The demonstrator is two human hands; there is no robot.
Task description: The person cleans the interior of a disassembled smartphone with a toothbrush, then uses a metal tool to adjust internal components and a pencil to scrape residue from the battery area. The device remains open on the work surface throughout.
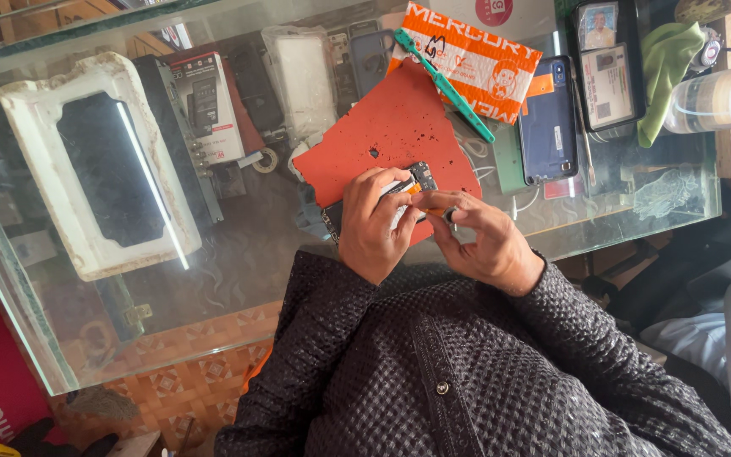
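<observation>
Glass countertop covered by red-orange rubber work mat. Opened dark phone body with exposed circuit board clamped at mat's near edge by left hand. Small orange-handled tool pinched by right hand, hands touching. Blue phone back cover laid beyond.

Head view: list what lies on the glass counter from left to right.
White foam frame → phone box → red mat under the left hand and right hand → blue phone → green cloth → clear bottle.
</observation>
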